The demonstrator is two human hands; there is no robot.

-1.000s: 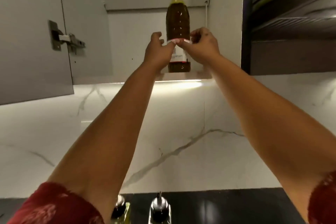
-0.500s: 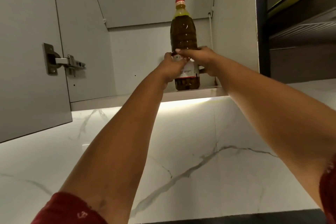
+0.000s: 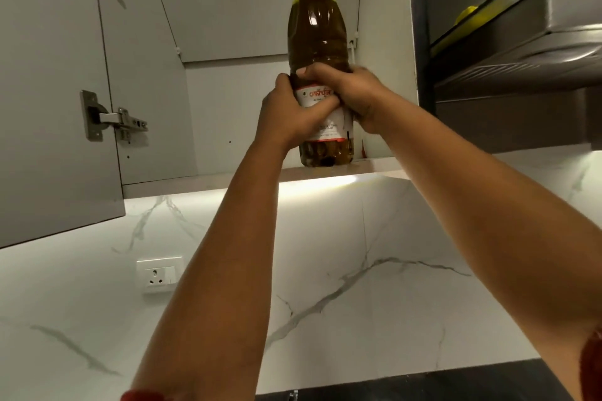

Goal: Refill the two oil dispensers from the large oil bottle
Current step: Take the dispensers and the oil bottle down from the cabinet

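Observation:
The large oil bottle (image 3: 316, 26), dark amber with a red cap and a white label, stands upright at the front edge of the open wall cabinet's shelf (image 3: 208, 181). My left hand (image 3: 290, 111) wraps its label from the left. My right hand (image 3: 345, 88) grips it from the right, fingers across the front just above the label. Both arms reach up from below. Only the tip of one oil dispenser (image 3: 294, 395) shows at the bottom edge; the other is out of view.
The cabinet door (image 3: 49, 91) hangs open on the left with its metal hinge (image 3: 110, 117). A steel range hood (image 3: 521, 52) juts out at the right, a yellow object on top. A wall socket (image 3: 159, 274) sits on the marble backsplash. A strip of dark countertop (image 3: 423, 387) lies below.
Both hands went from touching the bottle's label to closing firmly around it. The view came closer to the cabinet, and the dispensers seen a second ago dropped almost out of view.

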